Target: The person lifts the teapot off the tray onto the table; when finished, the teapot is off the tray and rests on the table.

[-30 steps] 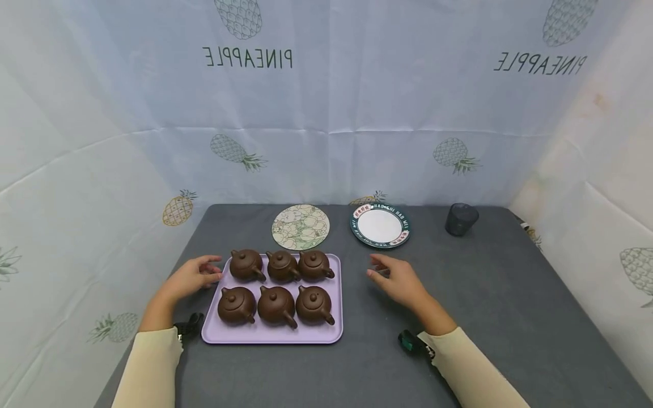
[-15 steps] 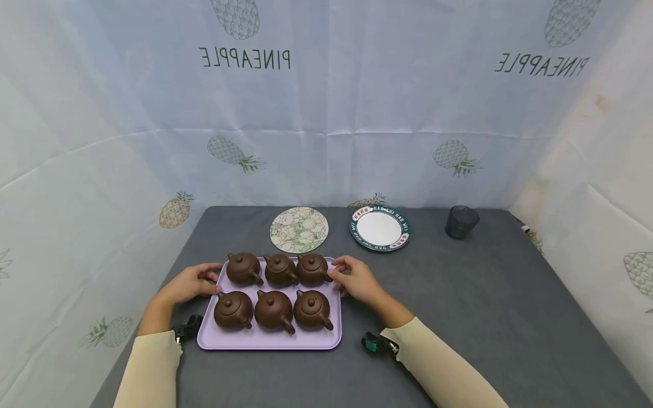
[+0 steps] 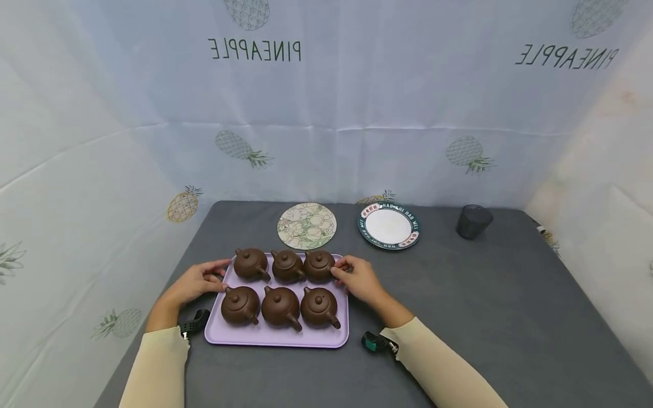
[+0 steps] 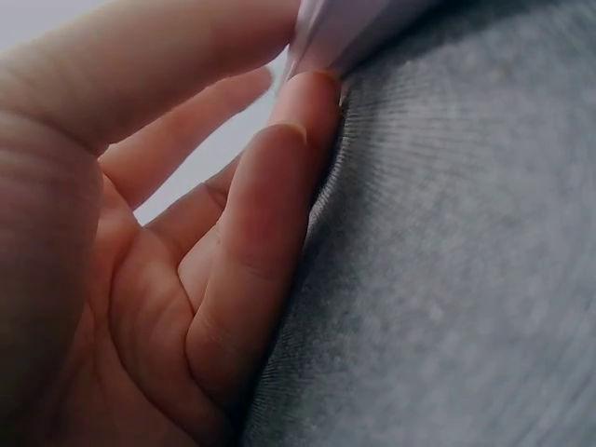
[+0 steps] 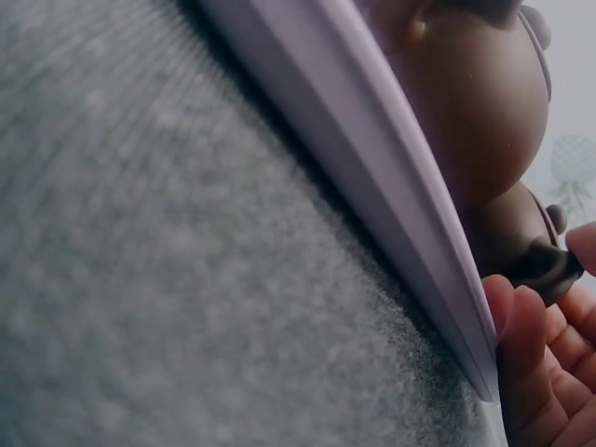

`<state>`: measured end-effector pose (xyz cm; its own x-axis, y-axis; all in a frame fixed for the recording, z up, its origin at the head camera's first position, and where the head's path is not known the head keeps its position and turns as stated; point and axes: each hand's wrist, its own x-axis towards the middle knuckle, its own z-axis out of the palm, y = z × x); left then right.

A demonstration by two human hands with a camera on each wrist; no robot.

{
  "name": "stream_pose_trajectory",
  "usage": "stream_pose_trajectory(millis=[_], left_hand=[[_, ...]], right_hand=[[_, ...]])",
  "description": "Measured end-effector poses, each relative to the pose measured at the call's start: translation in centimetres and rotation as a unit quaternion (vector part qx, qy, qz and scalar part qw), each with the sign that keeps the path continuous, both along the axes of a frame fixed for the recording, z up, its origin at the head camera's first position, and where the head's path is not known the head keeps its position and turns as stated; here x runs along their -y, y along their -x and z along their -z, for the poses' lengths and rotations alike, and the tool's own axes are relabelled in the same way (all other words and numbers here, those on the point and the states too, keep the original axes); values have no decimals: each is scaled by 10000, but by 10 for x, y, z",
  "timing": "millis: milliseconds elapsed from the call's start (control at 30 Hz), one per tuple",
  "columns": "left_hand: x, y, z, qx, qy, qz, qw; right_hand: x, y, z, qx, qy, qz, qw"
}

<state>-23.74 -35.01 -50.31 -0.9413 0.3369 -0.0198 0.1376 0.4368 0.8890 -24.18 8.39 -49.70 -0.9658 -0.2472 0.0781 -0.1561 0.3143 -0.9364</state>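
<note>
A lilac tray lies on the grey table, bearing several brown teapots in two rows. At its left rim my left hand holds the edge, thumb near the front left teapot. The left wrist view shows curled fingers low against the tray's side, with the thumb above. My right hand grips the right rim near the back corner. Its thumb lies beside the handle of the back right teapot, while the other fingers bend against the tray's outer side.
Behind the tray lies a round patterned mat. Right of it is a plate with a dark green lettered rim. A dark cup stands at the back right. Pineapple-print cloth hangs around the table.
My right hand has come leftward from the table to the tray's right rim. The left hand stays at the left rim. The head view has shifted slightly; the tray keeps its place.
</note>
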Motion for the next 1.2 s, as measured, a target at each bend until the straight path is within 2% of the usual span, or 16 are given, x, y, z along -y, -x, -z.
stream_pose_trajectory(millis=[100,433,633,933,1200], left_hand=[[-2,0,-2,31,71,-58,10000],[-4,1,-7,193,-257,64,9995],[-1,-3,-7,195,-199,91,9996],[-1,-5,-1,209,-346,179,9990],[0,-2,-1,143,-354,193,9991]], right_hand=[[-1,0,-2,-54,-99,39,9999],[-3,1,-6,-322,-396,295,9983],[-2,-2,-5,-330,-198,503,9980],[-10,-4,-3,-295,378,561,9973],[-31,-9,-18,-514,7,577,9970]])
